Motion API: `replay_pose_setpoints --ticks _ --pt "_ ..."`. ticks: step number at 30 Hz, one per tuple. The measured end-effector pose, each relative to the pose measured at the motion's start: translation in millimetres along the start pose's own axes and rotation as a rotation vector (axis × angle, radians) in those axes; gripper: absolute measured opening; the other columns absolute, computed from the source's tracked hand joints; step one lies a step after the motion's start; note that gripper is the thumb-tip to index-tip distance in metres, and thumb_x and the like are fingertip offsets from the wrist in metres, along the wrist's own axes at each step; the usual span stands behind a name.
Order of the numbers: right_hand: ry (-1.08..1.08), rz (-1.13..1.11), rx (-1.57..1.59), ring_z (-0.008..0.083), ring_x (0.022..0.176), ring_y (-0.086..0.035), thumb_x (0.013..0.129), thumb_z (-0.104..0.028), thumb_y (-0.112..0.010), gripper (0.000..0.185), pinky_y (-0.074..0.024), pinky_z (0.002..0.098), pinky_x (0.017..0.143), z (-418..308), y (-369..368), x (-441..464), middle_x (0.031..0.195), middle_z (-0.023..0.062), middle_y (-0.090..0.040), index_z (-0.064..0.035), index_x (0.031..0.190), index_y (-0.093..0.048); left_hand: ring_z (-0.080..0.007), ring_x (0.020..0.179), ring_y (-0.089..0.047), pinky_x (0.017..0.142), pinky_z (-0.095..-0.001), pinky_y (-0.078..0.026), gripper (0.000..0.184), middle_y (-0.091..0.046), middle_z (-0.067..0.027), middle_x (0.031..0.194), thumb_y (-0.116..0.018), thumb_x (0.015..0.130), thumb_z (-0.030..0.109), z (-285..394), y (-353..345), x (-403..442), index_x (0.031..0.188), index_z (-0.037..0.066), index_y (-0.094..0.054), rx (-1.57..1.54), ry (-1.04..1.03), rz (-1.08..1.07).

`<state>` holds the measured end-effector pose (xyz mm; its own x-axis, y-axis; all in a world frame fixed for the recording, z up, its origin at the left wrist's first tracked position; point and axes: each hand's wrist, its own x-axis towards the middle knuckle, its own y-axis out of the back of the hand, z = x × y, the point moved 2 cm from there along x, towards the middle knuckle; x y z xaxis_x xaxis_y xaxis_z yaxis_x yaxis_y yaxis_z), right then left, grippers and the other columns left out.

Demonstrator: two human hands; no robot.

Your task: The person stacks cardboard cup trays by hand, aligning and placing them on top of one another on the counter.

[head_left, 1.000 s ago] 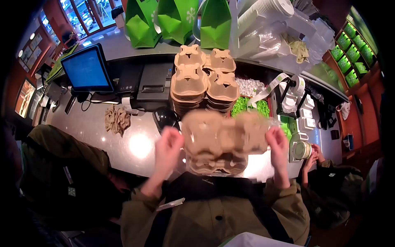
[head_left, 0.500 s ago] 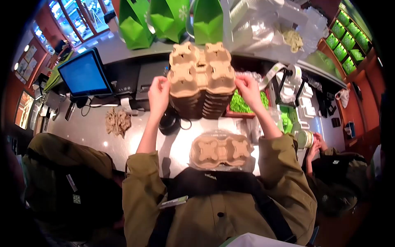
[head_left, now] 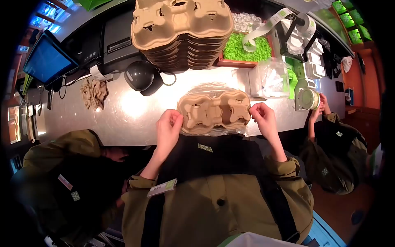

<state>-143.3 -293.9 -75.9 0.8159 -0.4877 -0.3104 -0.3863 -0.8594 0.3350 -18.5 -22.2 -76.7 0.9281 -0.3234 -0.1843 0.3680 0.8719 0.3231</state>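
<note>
A brown pulp two-cup carrier (head_left: 214, 114) lies at the counter's front edge, with crinkled clear plastic (head_left: 214, 89) showing around it. At its left end, the thumb and fingers of my left hand (head_left: 168, 128) are pinched on the rim. My right hand (head_left: 265, 119) has the same kind of pinch on the right end. The carrier sits level between both hands, and its cup wells hold nothing. Behind it rises a tall stack of brown four-cup carriers (head_left: 183, 31), apart from my hands.
A black rounded device (head_left: 140, 76) with a cable and a crumpled brown cloth (head_left: 94, 94) are on the left, near a blue-screen monitor (head_left: 50, 59). Right of the stack are a box of green shreds (head_left: 247, 47) and a clear bin (head_left: 269, 80). A co-worker's hands (head_left: 319, 110) hold a round tub (head_left: 309, 99).
Both my hands have left the sides of the tall stack and come down toward me to the ends of the two-cup carrier. My view has tilted lower.
</note>
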Motion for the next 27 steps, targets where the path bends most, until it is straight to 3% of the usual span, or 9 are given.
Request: replay_pose_setpoints --ticks 4,7,12,16,20,24,27 --pt "-0.04 0.027 0.016 0.0044 0.049 -0.044 0.079 -0.014 -0.056 0.016 -0.0364 0.0192 0.046 1.9 -3.7 6.7 0.056 -0.0012 -0.05 0.0 0.073 -0.053 -0.0095 0.049 -0.047 0.047 -0.0218 -0.039 0.011 -0.052 -0.0046 0.057 -0.056 0.078 0.007 -1.7 5.1 4.6 0.073 -0.002 -0.052 0.059 0.129 -0.038" --pt "-0.074 0.028 0.022 0.004 0.047 -0.042 0.079 -0.014 -0.056 0.017 -0.0347 0.0189 0.044 8.6 -3.9 11.7 0.054 -0.002 -0.049 -0.001 0.07 -0.052 -0.0097 0.049 -0.047 0.047 -0.0225 -0.038 0.014 -0.052 -0.005 0.054 -0.054 0.08 0.01 -4.8 8.1 5.8 0.073 -0.002 -0.052 0.221 0.018 -0.06" --pt "-0.055 -0.036 0.137 0.0027 0.048 -0.042 0.079 -0.012 -0.056 0.016 -0.0318 0.0176 0.044 -10.0 4.4 4.6 0.054 -0.0034 -0.048 -0.002 0.068 -0.05 -0.0062 0.052 -0.044 0.047 -0.0203 -0.035 0.015 -0.049 -0.0008 0.057 -0.052 0.082 0.011 3.6 15.7 2.9 0.074 -0.001 -0.05 -0.016 0.056 -0.058" --pt "0.138 0.02 0.238 0.0025 0.05 -0.043 0.079 -0.009 -0.055 0.011 -0.0318 0.0163 0.045 -67.9 19.1 -16.4 0.058 -0.0027 -0.049 -0.0025 0.072 -0.05 -0.0033 0.053 -0.042 0.048 -0.0178 -0.033 0.012 -0.047 0.003 0.059 -0.051 0.083 0.009 54.6 33.4 -6.5 0.075 0.001 -0.049 -0.106 -0.06 0.026" --pt "0.032 -0.424 0.366 0.0064 0.052 -0.05 0.079 -0.005 -0.054 0.008 -0.0379 0.0186 0.045 -94.3 30.1 -13.2 0.061 0.0014 -0.053 -0.001 0.073 -0.05 -0.0023 0.054 -0.04 0.047 -0.0162 -0.032 0.008 -0.047 0.0027 0.062 -0.049 0.084 0.006 90.4 48.8 16.8 0.079 0.0 -0.048 -0.167 -0.319 0.188" --pt "0.076 -0.232 0.138 0.0065 0.055 -0.051 0.078 -0.007 -0.054 0.008 -0.0393 0.0187 0.047 -81.0 18.2 -8.7 0.066 0.0017 -0.054 0.0001 0.077 -0.051 -0.005 0.056 -0.041 0.051 -0.0185 -0.035 0.006 -0.048 -0.0003 0.068 -0.051 0.082 0.006 113.3 54.6 24.7 0.081 0.0 -0.048 -0.114 -0.321 0.045" --pt "0.045 -0.11 0.104 0.0054 0.058 -0.049 0.079 -0.008 -0.052 0.009 -0.0389 0.0183 0.05 -61.0 23.1 -18.9 0.067 -0.0001 -0.053 0.0004 0.08 -0.051 -0.0064 0.069 -0.047 0.06 -0.0188 -0.041 0.006 -0.046 -0.0005 0.077 -0.049 0.08 -0.001 77.1 40.5 13.1 0.086 0.0 -0.046 -0.01 -0.247 -0.024"
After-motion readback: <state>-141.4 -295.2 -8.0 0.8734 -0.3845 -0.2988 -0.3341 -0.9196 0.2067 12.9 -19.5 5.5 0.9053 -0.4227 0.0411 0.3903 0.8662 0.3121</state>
